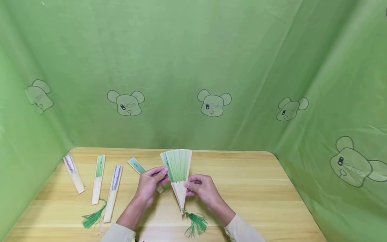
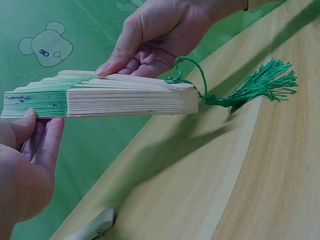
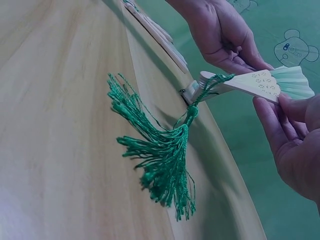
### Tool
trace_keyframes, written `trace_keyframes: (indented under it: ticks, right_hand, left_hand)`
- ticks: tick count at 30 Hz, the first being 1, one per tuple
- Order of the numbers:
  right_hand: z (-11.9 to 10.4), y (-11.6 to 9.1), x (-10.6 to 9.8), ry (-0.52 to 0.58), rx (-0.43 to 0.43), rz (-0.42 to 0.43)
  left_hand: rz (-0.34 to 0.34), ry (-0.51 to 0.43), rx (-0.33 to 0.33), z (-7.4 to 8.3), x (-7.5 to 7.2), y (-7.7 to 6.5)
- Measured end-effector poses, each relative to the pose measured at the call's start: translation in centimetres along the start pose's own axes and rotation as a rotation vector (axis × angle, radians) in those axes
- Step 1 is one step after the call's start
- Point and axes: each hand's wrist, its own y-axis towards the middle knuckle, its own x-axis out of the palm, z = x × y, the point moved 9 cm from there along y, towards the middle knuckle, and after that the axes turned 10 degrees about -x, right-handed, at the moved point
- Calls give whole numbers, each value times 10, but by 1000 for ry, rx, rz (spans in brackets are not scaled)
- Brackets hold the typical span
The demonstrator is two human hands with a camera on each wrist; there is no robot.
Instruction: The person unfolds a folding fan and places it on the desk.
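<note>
Fingers [image 2: 49,142] of the left hand [image 1: 149,185] and right hand [image 1: 203,191] are pinched on opposite edges of a partly opened fan [image 1: 177,166], held above the table [image 1: 257,188]; the middle of a folded fan [image 1: 137,165] is hidden by the left hand.

Green walls [image 1: 181,50] printed with bear heads [image 1: 129,105] back and flank a wood-grain table [image 1: 257,191].

Green folding fan [image 1: 177,166], partly spread, pale ribs [image 1: 179,193], held above the table [image 1: 257,188], green tassel [image 1: 197,223] at its narrow end
</note>
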Motion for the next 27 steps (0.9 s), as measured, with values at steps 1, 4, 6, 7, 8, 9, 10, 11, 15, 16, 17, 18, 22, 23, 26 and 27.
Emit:
trace_keyframes:
  ticks: [1, 4, 6, 7, 8, 9, 10, 11, 15, 16, 17, 18, 22, 23, 26, 27]
  right_hand:
    - [0, 0, 0, 1, -3, 2]
    - [-1, -1, -1, 10, -2, 12]
    - [0, -2, -2, 16, 3, 21]
    - [0, -2, -2, 21, 6, 25]
    - [0, -3, -3, 26, 9, 30]
    - [0, -3, -3, 30, 10, 33]
    - [0, -3, -3, 34, 11, 36]
    - [1, -3, -3, 37, 11, 39]
    - [1, -4, -5, 49, 9, 52]
    - [1, -5, -5, 50, 9, 56]
    - [1, -5, -5, 50, 8, 59]
    - [1, -5, -6, 52, 7, 63]
    - [1, -5, -7, 61, 6, 70]
    - [1, -6, -7, 65, 7, 72]
    - [1, -6, -8, 78, 8, 76]
    - [1, -6, -8, 82, 9, 78]
  left_hand:
    - [-1, 1, 1, 0, 0, 0]
    - [-1, 1, 1, 1, 0, 0]
    - [-3, 1, 2, 1, 0, 0]
    - [-3, -2, 1, 1, 0, -1]
    - [-2, -4, 1, 1, 0, -1]
    - [-2, -4, 3, 1, 0, -1]
    - [0, -6, 4, 1, 0, -1]
    - [1, -10, 3, 2, -1, -1]
    - [9, -18, -2, 1, -2, -1]
    - [10, -26, -6, 1, -2, -1]
    - [10, -27, -8, 1, -2, -1]
    - [10, -27, -9, 1, -2, -1]
    - [14, -29, -11, 2, -3, -1]
    - [15, -30, -11, 2, -4, -1]
    - [20, -35, -11, 3, -5, -2]
    - [21, -40, -11, 3, -6, -2]
